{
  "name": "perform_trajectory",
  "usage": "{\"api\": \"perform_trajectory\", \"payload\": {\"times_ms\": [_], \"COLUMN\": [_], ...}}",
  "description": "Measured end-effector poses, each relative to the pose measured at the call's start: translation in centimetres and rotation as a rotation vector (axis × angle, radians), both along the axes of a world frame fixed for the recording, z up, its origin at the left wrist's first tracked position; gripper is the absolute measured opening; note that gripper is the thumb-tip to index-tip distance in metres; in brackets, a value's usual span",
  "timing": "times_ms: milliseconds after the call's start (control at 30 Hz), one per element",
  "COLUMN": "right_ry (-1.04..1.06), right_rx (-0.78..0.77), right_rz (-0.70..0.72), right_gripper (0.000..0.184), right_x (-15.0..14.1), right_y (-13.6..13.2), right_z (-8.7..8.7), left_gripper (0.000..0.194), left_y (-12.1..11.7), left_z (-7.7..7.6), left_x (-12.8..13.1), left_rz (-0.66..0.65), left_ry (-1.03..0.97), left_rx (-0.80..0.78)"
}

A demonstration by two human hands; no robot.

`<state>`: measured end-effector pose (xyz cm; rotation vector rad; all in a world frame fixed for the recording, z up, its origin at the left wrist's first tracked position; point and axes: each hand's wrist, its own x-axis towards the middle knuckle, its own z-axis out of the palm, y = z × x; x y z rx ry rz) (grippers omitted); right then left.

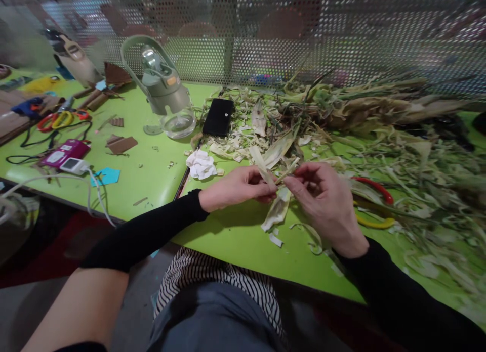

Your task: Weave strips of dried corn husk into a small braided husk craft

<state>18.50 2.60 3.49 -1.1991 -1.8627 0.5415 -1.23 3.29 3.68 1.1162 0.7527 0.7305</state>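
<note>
Over the green table, my left hand point(246, 186) pinches pale strips of dried corn husk point(261, 165) between thumb and fingers. Close beside it, my right hand point(322, 195) is closed on the thin end of a husk strip point(287, 171). The fingertips of both hands nearly meet. A wider piece of husk point(276, 210) lies just below them, with a small white scrap point(275, 239) by it. To the right of my right hand lies a tool with red and yellow handles point(374, 190), its blades hidden among the husks.
A heap of husks point(360, 109) covers the back and right of the green table point(224, 230). A black phone point(218, 117), crumpled tissue point(201, 165) and water bottle point(167, 94) stand or lie behind my left hand. Scissors point(63, 120) and a purple power bank point(66, 154) are farther left. A perforated metal screen point(212, 38) borders the back.
</note>
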Motion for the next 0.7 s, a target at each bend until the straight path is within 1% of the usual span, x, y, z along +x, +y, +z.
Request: {"api": "perform_trajectory", "payload": {"times_ms": [100, 233, 300, 367, 433, 500, 533, 600, 700], "right_ry": [-0.068, -0.096, -0.125, -0.176, -0.205, -0.211, -0.207, -0.197, -0.166], "right_rx": [0.047, 0.215, 0.237, 0.197, 0.155, 0.138, 0.136, 0.120, 0.050], "right_rz": [0.095, 0.203, 0.265, 0.322, 0.329, 0.304, 0.285, 0.255, 0.225], "right_gripper": [0.016, 0.008, 0.012, 0.018, 0.019, 0.017, 0.015, 0.013, 0.028], "right_x": [0.1, 0.1, 0.1, 0.1, 0.0, -0.1, -0.1, 0.0, 0.0], "right_y": [0.1, -0.2, -0.3, -0.3, -0.3, -0.4, -0.4, -0.4, -0.5], "right_z": [0.2, 0.5, 0.4, 0.3, 0.2, 0.2, 0.2, 0.2, 0.3], "left_gripper": [0.028, 0.024, 0.020, 0.017, 0.014, 0.012, 0.015, 0.018, 0.023], "left_y": [-0.1, -0.1, -0.1, -0.1, -0.2, -0.4, -0.5, -0.6, -0.6], "left_z": [0.3, 0.5, 0.4, 0.3, 0.4, 0.8, 1.0, 1.4, 1.5], "left_x": [0.0, 0.0, 0.0, 0.0, -0.1, -0.3, -0.3, -0.5, -0.6], "left_rz": [-0.013, -0.022, -0.032, -0.063, -0.076, -0.083, -0.090, -0.128, -0.167], "left_ry": [-0.012, -0.013, 0.079, 0.237, 0.389, 0.458, 0.456, 0.429, 0.421], "left_rx": [-0.049, -0.058, -0.020, 0.069, 0.204, 0.314, 0.338, 0.337, 0.330]}}
